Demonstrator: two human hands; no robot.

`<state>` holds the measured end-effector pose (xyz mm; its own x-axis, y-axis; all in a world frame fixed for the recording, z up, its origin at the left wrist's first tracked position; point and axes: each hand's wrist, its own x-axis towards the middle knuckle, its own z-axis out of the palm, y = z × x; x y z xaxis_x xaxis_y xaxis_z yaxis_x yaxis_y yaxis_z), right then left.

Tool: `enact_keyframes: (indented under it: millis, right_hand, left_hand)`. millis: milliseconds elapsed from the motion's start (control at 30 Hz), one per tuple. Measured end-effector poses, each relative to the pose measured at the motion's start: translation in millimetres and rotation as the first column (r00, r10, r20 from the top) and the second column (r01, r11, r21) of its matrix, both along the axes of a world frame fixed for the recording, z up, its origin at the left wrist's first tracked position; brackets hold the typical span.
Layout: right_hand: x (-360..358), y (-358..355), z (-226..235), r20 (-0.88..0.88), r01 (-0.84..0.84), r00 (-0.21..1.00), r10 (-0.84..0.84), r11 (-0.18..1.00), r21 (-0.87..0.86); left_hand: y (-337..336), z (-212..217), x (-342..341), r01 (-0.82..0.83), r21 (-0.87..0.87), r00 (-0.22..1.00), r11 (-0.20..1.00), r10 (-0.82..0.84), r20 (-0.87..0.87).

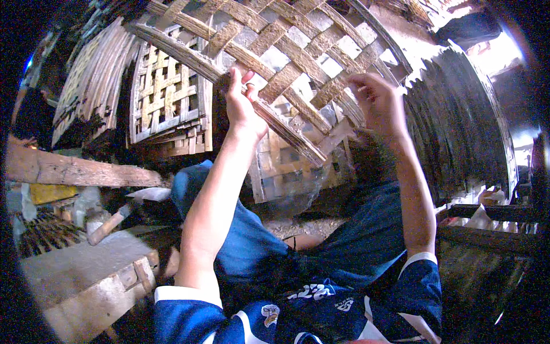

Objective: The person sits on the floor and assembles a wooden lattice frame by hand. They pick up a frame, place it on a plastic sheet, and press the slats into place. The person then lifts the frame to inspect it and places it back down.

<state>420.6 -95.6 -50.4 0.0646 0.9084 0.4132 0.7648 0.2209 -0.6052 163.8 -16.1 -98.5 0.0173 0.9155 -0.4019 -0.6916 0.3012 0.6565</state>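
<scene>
A woven lattice panel of flat bamboo strips (285, 51) is held up tilted before me, with a long wooden edge bar (189, 57) along its lower left side. My left hand (243, 106) grips that bar, its thumb and fingers wrapped round it. My right hand (378, 106) hovers by the panel's right part, fingers loosely bent and apart, slightly blurred. I see nothing held in it. Whether its fingertips touch the strips is unclear. Beneath the held panel, another lattice panel (269, 178) leans between my knees, partly hidden.
Finished-looking lattice panels (166, 94) stand stacked at the left. A tall stack of dark slats (458, 114) rises at the right. Lower left are a wooden beam (80, 167), a tool with a wooden handle (109, 225) and a worn wooden block (97, 286).
</scene>
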Motion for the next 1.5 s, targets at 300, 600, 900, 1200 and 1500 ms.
enact_keyframes:
  millis: [300, 600, 900, 1200, 1500]
  right_hand:
    - [-102.5, -12.2, -15.0, -0.139, -0.213, 0.975, 0.174, 0.910, -0.356]
    - [-117.3, -7.8, -19.1, -0.143, -0.186, 0.980, 0.138, 0.890, -0.416]
    - [-112.1, -8.9, -49.5, -0.163, -0.206, 0.971, 0.172, 0.954, -0.219]
    - [-104.1, -9.0, -34.9, 0.104, -0.291, 0.950, 0.295, 0.955, -0.056]
    - [78.1, 16.0, 18.8, 0.053, 0.226, 0.970, -0.238, 0.959, 0.171]
  left_hand:
    - [-7.1, 7.2, 11.5, -0.042, -0.028, 0.998, 0.999, 0.041, -0.037]
    - [-18.8, 18.4, 14.4, -0.041, 0.243, 0.987, 0.969, 0.077, -0.139]
    - [-24.5, 17.8, 13.5, 0.041, 0.296, 0.978, 0.954, 0.022, -0.206]
    - [-25.5, 17.5, 13.3, 0.035, 0.322, 0.976, 0.946, 0.037, -0.215]
    - [-18.5, 18.8, 4.8, -0.037, 0.296, 0.976, 0.955, 0.097, -0.193]
